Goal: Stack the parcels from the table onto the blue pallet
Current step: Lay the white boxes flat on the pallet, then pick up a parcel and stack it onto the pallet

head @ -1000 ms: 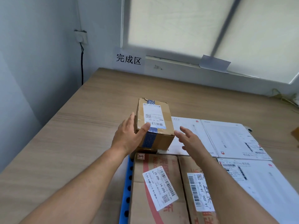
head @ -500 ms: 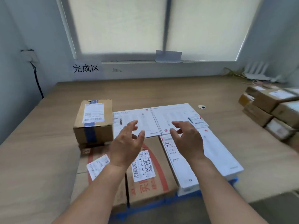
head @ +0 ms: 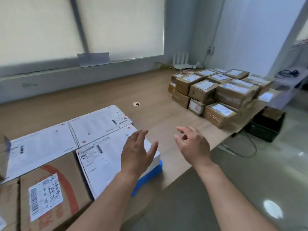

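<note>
Head camera: a person's left hand [head: 136, 153] and right hand [head: 194, 145] hover with fingers spread and loosely bent, gripping nothing, over the near edge of the table [head: 100, 95]. The waiting parcels [head: 216, 94] sit piled at the table's right end, ahead and to the right of both hands and well apart from them, with the right hand the nearer. The pile appears to run along that edge (labels too blurred to read). The blue pallet [head: 148, 175], loaded with flat white boxes [head: 98, 120] and brown cartons [head: 50, 180], lies below and left of the left hand.
</note>
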{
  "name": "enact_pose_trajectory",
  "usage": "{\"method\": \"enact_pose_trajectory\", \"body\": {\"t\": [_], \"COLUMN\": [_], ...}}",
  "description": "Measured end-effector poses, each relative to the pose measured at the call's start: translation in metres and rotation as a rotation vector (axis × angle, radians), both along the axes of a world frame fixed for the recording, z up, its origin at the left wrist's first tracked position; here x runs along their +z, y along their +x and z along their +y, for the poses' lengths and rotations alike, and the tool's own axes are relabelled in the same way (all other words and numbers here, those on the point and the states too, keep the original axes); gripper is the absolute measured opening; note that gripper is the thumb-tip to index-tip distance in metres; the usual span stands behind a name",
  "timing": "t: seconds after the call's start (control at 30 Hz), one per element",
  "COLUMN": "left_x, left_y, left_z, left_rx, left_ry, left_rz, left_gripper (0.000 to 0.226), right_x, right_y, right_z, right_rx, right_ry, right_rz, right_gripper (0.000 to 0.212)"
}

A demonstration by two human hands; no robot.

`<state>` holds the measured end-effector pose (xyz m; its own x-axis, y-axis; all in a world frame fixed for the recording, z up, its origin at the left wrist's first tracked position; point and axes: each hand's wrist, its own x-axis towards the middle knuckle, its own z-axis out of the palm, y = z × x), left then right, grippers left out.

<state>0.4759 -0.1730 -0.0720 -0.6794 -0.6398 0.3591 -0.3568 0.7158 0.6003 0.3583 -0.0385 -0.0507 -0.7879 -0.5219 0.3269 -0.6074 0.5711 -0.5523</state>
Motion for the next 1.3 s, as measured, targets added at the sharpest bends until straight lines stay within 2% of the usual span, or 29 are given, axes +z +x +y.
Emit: {"method": "enact_pose_trajectory", "body": {"t": [0.23,0.5,0.87,1.1,1.3], "left_x": [-0.006,-0.016,-0.002,-0.008,-0.011], "left_y": [-0.090,-0.212,-0.398,-0.467,-0.505], "left_z": [0.045,0.075,0.074,0.073,0.081], "left_rx": [-0.216,-0.344,-0.383,-0.385,-0.333], "left_ry": [-0.010,-0.005,0.062,0.113,0.144], "left_rz": [-0.079,-0.130,-0.130,-0.155,-0.226], "left_gripper": [0.063,0.068,0.070,0.072,0.075], "right_x": [-0.010,-0.022,-0.012,-0.022,-0.025], "right_y": [-0.060,-0.159,-0.336,-0.408,-0.470], "right_z": [0.061,0.099,0.107,0.114,0.124], "right_rx": [-0.198,-0.345,-0.440,-0.479,-0.427], "right_ry": [-0.058,-0.045,0.006,0.019,0.025], "right_rz": [-0.029,-0.032,-0.013,-0.056,-0.088], "right_gripper": [0.036,0.039,0.037,0.038,0.037]}}
